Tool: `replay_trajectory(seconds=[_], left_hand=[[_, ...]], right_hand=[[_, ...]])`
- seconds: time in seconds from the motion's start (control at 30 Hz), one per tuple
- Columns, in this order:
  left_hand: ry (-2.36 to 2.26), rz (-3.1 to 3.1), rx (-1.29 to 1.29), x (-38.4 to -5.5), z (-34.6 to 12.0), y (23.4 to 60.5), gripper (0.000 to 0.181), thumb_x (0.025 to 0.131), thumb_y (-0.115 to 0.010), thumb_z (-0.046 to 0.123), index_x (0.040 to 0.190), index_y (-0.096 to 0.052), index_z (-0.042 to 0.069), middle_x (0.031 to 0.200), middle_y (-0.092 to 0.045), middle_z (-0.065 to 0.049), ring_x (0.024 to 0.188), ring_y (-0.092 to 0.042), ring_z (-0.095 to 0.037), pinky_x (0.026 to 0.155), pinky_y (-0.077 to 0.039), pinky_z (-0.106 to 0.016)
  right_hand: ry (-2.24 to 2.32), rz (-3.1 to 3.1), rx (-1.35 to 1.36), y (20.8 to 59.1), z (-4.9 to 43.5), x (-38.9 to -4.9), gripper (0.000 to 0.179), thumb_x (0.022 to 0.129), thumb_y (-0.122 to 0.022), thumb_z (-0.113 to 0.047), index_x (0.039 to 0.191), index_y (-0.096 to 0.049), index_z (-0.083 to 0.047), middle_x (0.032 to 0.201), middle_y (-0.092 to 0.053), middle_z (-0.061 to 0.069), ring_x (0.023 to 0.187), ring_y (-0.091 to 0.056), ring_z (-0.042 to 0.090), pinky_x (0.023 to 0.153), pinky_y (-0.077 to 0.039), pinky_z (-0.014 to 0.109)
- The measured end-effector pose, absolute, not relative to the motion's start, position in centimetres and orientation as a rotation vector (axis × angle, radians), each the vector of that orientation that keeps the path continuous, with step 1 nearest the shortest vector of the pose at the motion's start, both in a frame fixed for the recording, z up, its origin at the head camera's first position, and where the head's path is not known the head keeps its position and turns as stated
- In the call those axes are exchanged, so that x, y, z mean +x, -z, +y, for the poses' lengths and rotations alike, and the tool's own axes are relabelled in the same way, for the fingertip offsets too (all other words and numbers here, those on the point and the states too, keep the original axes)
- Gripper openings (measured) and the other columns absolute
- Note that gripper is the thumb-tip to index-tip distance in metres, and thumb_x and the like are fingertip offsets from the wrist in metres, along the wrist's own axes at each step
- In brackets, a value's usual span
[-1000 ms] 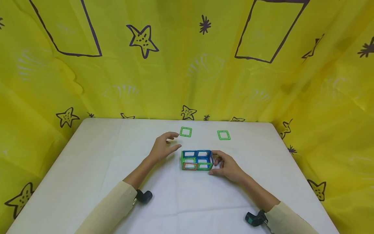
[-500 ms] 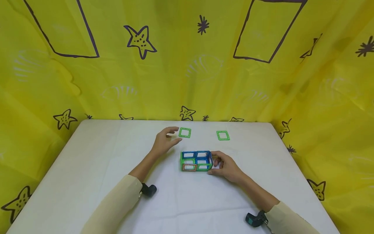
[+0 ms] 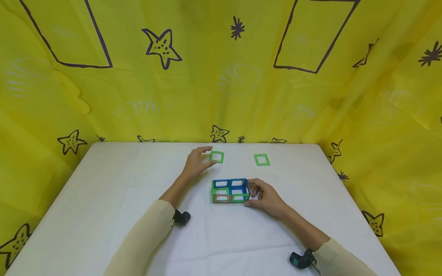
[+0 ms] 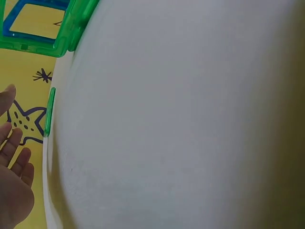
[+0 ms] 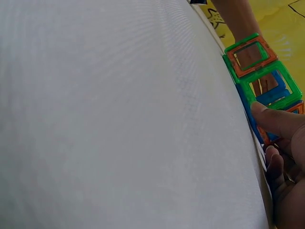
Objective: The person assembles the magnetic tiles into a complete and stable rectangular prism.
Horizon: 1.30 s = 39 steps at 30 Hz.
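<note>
A small open box of magnetic tiles (image 3: 230, 188), with blue, green and orange square frames, stands on the white table. My right hand (image 3: 269, 198) grips its right end, the thumb at the front corner and the index finger at the back one. The right wrist view shows the thumb (image 5: 274, 119) pressed on a green tile frame (image 5: 248, 88). My left hand (image 3: 195, 165) reaches to a green square magnetic tile (image 3: 216, 151) lying flat behind the box. Its thumb and fingers are spread at either side of that tile's left edge, not closed on it.
A second green square tile (image 3: 263, 165) lies flat at the back, right of the first. Behind the white-covered table (image 3: 86, 214) hangs a yellow curtain (image 3: 193, 99) printed with starfish, which also closes off both sides.
My left hand has moved forward and slightly right, from short of the nearer green tile to its left edge. The right hand and the box keep their place.
</note>
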<state>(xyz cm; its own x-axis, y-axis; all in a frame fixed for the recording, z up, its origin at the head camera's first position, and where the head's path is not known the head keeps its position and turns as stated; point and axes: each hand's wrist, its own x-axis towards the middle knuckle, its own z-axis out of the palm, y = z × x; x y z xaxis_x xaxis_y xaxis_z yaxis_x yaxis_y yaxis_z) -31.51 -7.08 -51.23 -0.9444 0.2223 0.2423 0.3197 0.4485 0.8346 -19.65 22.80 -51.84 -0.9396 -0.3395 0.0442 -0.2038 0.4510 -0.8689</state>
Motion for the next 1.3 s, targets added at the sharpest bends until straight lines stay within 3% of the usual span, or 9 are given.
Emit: replay_trajectory(seconds=[0.33,0.83,1.03,1.3], left_hand=[[1.54,-2.621,-0.519,-33.2,-6.5,51.4,0.061,0.088,-0.087,0.016,0.142,-0.063,0.001,0.149,-0.058,-0.019,0.145,-0.044,-0.036,0.124,-0.03,-0.049],[1.529,-2.792,-0.478,-33.8,-6.8,52.0,0.07,0.091,-0.083,0.016,0.154,-0.053,0.009,0.161,-0.046,-0.014,0.153,-0.032,-0.033,0.127,-0.022,-0.046],[1.49,-2.807,-0.493,-33.7,-6.4,51.7,0.067,0.093,-0.081,0.015,0.154,-0.053,0.008,0.16,-0.047,-0.012,0.153,-0.032,-0.032,0.127,-0.022,-0.047],[1.384,-2.858,-0.484,-33.4,-5.9,52.0,0.064,0.091,-0.083,0.016,0.149,-0.058,0.008,0.145,-0.06,-0.012,0.146,-0.038,-0.033,0.125,-0.028,-0.046]], right_hand=[[1.506,2.559,-0.48,51.9,22.9,-19.7,0.068,0.08,-0.093,-0.009,0.14,-0.061,-0.003,0.095,-0.059,0.009,0.075,-0.05,0.02,0.062,-0.043,0.023],[1.502,2.561,-0.471,51.8,22.7,-19.7,0.069,0.079,-0.093,-0.009,0.139,-0.062,-0.003,0.095,-0.059,0.009,0.076,-0.05,0.021,0.061,-0.043,0.023],[1.496,2.575,-0.483,51.7,22.7,-20.0,0.069,0.078,-0.094,-0.008,0.139,-0.062,-0.004,0.095,-0.059,0.009,0.075,-0.049,0.02,0.062,-0.043,0.022],[1.491,2.582,-0.462,51.7,22.8,-19.7,0.07,0.078,-0.094,-0.009,0.14,-0.061,-0.002,0.094,-0.059,0.008,0.075,-0.049,0.02,0.061,-0.043,0.023]])
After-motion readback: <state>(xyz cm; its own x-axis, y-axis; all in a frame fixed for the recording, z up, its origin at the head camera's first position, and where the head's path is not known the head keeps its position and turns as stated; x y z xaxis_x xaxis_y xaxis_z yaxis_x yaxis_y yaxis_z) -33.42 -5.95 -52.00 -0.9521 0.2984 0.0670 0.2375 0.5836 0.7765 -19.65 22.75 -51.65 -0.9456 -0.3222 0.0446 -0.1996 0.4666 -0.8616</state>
